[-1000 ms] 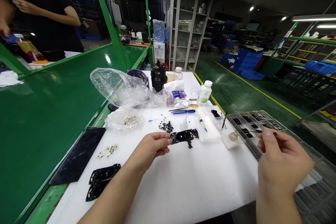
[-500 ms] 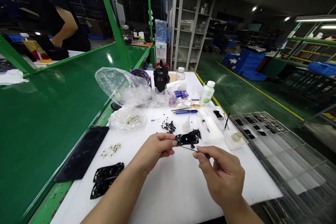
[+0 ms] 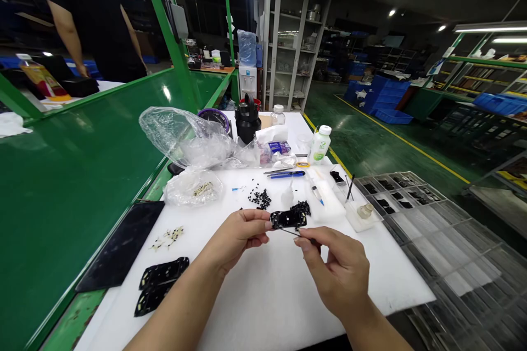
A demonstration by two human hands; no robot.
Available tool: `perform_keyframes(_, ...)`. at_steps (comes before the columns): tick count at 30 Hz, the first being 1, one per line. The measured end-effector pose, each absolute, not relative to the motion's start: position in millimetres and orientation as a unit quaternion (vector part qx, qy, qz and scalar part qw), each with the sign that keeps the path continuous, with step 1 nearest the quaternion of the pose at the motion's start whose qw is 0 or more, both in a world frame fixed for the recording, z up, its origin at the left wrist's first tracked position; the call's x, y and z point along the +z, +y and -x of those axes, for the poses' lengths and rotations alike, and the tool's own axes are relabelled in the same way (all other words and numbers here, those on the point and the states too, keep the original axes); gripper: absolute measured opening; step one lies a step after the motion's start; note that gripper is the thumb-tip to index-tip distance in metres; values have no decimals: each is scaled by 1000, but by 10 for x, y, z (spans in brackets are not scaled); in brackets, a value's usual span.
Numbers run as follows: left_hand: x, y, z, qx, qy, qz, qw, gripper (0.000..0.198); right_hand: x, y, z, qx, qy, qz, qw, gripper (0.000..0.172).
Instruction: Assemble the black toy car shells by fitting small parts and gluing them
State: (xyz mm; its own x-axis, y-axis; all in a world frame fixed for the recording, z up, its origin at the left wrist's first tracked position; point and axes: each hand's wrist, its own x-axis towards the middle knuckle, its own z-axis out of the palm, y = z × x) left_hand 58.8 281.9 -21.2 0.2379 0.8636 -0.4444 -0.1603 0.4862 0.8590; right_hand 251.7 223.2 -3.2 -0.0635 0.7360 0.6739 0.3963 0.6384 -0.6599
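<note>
A left hand [image 3: 242,233], fingers nearly closed, pinches the left end of a small black panel [image 3: 289,219] above a white work surface [image 3: 263,296]. The right hand [image 3: 340,269], fingers curled, grips a thin dark tool [image 3: 291,232], its tip near the panel's lower edge. Tiny black pieces [image 3: 260,198] lie beyond; a compartmented tray [image 3: 465,252] is at right.

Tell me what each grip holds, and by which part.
Left grip: black part, by its left end. Right grip: thin dark tool, away from its tip.
</note>
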Motion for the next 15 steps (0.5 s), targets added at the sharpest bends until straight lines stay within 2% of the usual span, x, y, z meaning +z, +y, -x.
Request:
perform_keyframes(3,-205,2820,-587,366,504,-350,700,42,-22,2155,-2637,141,-680,405,595,20)
perform_keyframes(6,-199,2820,-586,366,509,-356,693,41,-49,2144,-3009,68,-556,460,689,10)
perform_keyframes(9,-189,2821,-587,356,524,-393,666,39,-99,2271,-3546,3,-407,530,744,18)
perform_keyframes(12,-154,2831,-610,333,565,-447,609,39,-163,2443,-3983,37,-351,594,723,29)
perform_keyframes(15,-106,2807,-669,287,611,-503,540,37,-236,2571,-4154,65,-392,631,667,36)
